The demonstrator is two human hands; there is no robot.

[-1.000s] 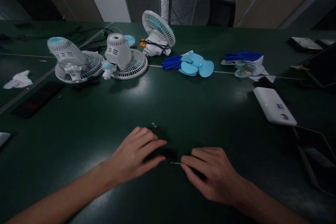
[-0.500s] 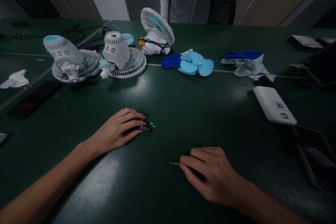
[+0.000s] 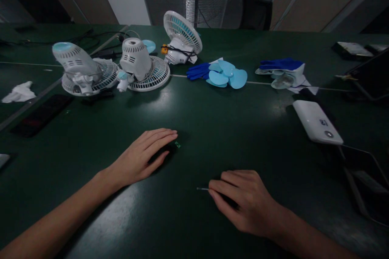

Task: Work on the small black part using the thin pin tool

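My left hand [image 3: 146, 153] hovers over or rests on the dark green table, fingers stretched forward and the thumb apart from them. Just past its fingertips lies a tiny green circuit board [image 3: 178, 144]. The small black piece with pale squares is out of sight; whether it lies beneath the hand I cannot tell. To the right, my right hand [image 3: 243, 200] is closed in a pinch around what looks like a small screwdriver [image 3: 202, 188]. Only its thin metal shaft shows, pointing left; the handle is hidden in the palm.
Three white fans [image 3: 141, 64] stand at the back left. Blue fan blades [image 3: 227, 73] lie beside a blue glove [image 3: 197, 71], with more gloves [image 3: 282, 66] farther right. A white device [image 3: 317, 121] sits at right, a dark flat slab [image 3: 42, 114] at left.
My left hand has shifted slightly right and its fingers have straightened. The small black piece by its fingertips no longer shows. My right hand has stayed still.
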